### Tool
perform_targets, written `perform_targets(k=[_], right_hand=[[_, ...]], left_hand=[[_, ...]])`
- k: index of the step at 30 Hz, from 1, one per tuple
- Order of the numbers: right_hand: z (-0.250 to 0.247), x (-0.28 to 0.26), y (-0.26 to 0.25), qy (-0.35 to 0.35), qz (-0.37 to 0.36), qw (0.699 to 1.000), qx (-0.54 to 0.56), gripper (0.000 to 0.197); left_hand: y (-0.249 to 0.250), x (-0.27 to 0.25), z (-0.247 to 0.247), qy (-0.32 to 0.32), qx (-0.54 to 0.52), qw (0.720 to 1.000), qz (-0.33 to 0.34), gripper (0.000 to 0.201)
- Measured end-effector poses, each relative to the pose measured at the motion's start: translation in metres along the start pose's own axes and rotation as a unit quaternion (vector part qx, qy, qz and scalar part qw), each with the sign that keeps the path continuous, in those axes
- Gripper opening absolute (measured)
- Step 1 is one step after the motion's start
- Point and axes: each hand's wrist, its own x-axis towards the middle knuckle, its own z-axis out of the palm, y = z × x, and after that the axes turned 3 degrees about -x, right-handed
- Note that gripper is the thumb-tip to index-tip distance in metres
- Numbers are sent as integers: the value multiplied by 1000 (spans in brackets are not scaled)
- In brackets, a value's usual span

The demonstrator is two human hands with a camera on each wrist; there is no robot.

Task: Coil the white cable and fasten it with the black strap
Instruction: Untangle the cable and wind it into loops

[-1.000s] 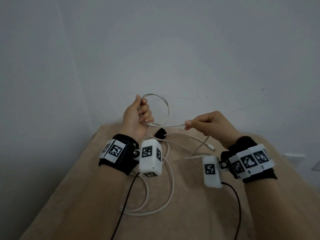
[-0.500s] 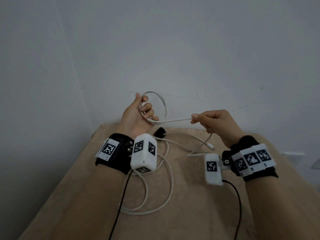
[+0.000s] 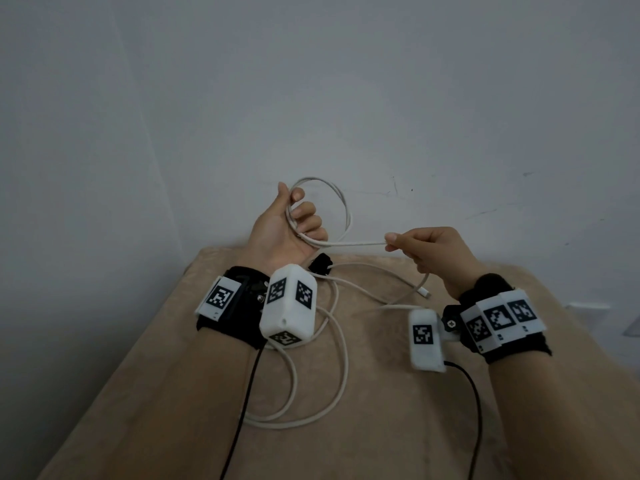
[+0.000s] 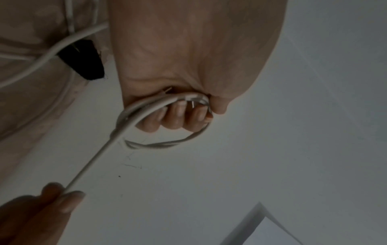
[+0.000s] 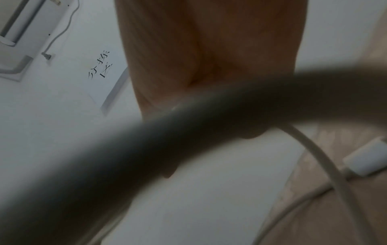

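Observation:
My left hand [image 3: 294,223] is raised above the far edge of the beige surface and grips a loop of the white cable [image 3: 341,206]; its fingers [image 4: 176,119] curl round the strands. From that loop a straight stretch of cable [image 4: 92,162] runs right to my right hand [image 3: 426,251], which pinches it between thumb and forefinger. The rest of the cable [image 3: 332,393] lies in loose curves on the surface, with a white plug end [image 3: 424,292] below my right hand. The black strap [image 3: 320,264] sits on the cable just under my left hand.
The beige cloth-covered surface [image 3: 381,427] ends at a grey wall [image 3: 346,98] right behind the hands. Thin black leads [image 3: 242,410] run from both wrist cameras toward me. A dark blurred band crosses the right wrist view.
My left hand has turned palm up and risen a little with the loop. My right hand has moved right and up, drawing the cable between the hands into a longer straight stretch.

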Motion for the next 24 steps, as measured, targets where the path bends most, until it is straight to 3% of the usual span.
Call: perform_targets(k=[4, 8, 11, 15, 24], right_hand=[[0, 2, 3, -31, 10, 999, -3, 24], [1, 4, 5, -25, 14, 1000, -5, 27], [-3, 3, 5, -10, 11, 1000, 4, 32], [-14, 0, 3, 22, 11, 999, 31, 24], [-2, 3, 2, 90, -25, 995, 41, 10]], left_hand=[[-1, -1, 2, -18, -28, 999, 11, 43], [-2, -1, 0, -22, 18, 1000, -12, 43], [0, -1, -3, -1, 69, 998, -14, 42], [6, -3, -10, 22, 103, 994, -7, 41], [-7, -6, 6, -34, 163, 982, -92, 40]])
